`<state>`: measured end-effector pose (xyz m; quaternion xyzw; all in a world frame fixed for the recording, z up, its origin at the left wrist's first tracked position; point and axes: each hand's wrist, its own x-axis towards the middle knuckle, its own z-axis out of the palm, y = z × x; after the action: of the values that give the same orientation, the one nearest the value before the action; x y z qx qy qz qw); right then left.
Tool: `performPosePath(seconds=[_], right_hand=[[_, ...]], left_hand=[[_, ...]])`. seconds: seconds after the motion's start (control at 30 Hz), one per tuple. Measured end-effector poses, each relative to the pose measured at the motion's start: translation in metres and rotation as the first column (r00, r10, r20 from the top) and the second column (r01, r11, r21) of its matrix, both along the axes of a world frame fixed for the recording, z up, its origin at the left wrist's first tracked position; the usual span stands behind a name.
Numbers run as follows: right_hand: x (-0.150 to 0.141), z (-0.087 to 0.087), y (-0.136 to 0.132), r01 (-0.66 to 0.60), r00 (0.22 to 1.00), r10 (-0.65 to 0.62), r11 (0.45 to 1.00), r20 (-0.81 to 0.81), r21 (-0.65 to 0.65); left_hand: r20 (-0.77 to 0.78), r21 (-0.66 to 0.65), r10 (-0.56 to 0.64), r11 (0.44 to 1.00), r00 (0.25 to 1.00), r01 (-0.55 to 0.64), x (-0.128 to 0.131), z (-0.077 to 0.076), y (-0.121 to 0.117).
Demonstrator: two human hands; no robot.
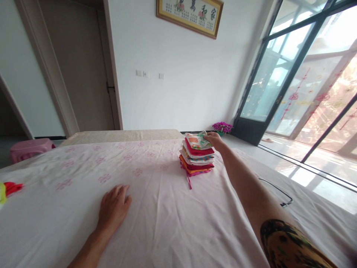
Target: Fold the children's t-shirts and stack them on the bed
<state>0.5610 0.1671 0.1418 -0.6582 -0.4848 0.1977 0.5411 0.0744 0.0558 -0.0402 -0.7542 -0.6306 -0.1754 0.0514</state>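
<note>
one patterned sleeve (pixel 292 242) lies nearest, at the lower right. one left hand (pixel 114 204) rests palm-down on the pale sheet (pixel 156 223), its grip loose, fingers slightly bent, with nothing visibly held. one thin, dark bent object (pixel 290 201) sits to the right, beyond the right forearm. at the far left edge are one red item (pixel 13 188) and one yellow-green item (pixel 2 193), touching or overlapping. farther on, towards the sheet's right side, stands one stack (pixel 196 162) of folded cloths, with one narrow strip (pixel 189 182) hanging from its base; roughly eight layers show, but doubled edges prevent an exact count. one right hand (pixel 215 137) has a narrow grip, seemingly pinching the far right corner of the printed top cloth (pixel 195 141). the step in hand looks like placing or adjusting that piece; the next move calls for a gentle touch, keeping the corner aligned without dragging the lower layers, while the left hand could steady the pile. beyond are one pink stool (pixel 32 149), one flower pot (pixel 222 128), three wall plates (pixel 145 74) and one framed panel (pixel 192 16).
</note>
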Motion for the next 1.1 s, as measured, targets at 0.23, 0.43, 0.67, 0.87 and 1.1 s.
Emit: performPosePath(seconds=[0.23,0.43,0.67,0.87,1.1], right_hand=[[0.01,0.002,0.005,0.172,0.961,-0.168,0.985,0.221,0.001],[0.004,0.009,-0.004,0.301,0.863,-0.263,0.953,0.432,-0.02],[-0.056,0.025,-0.019,0.196,0.594,-0.112,0.981,0.797,-0.007],[-0.081,0.004,-0.012,-0.019,0.476,0.244,0.963,0.845,-0.267],[-0.075,-0.016,-0.005,0.034,0.481,0.25,0.952,0.84,-0.303]], left_hand=[[0.006,-0.002,-0.007,1.0,1.0,0.007,0.0,0.0,0.0],[-0.004,-0.016,0.004,1.0,1.0,-0.004,0.002,0.002,-0.002],[-0.005,-0.028,0.0,1.0,1.0,0.0,0.003,0.003,-0.002],[-0.012,-0.037,0.0,0.999,1.0,0.0,0.003,0.006,-0.002],[-0.009,-0.039,-0.014,0.999,1.0,0.013,0.002,0.004,-0.002]])
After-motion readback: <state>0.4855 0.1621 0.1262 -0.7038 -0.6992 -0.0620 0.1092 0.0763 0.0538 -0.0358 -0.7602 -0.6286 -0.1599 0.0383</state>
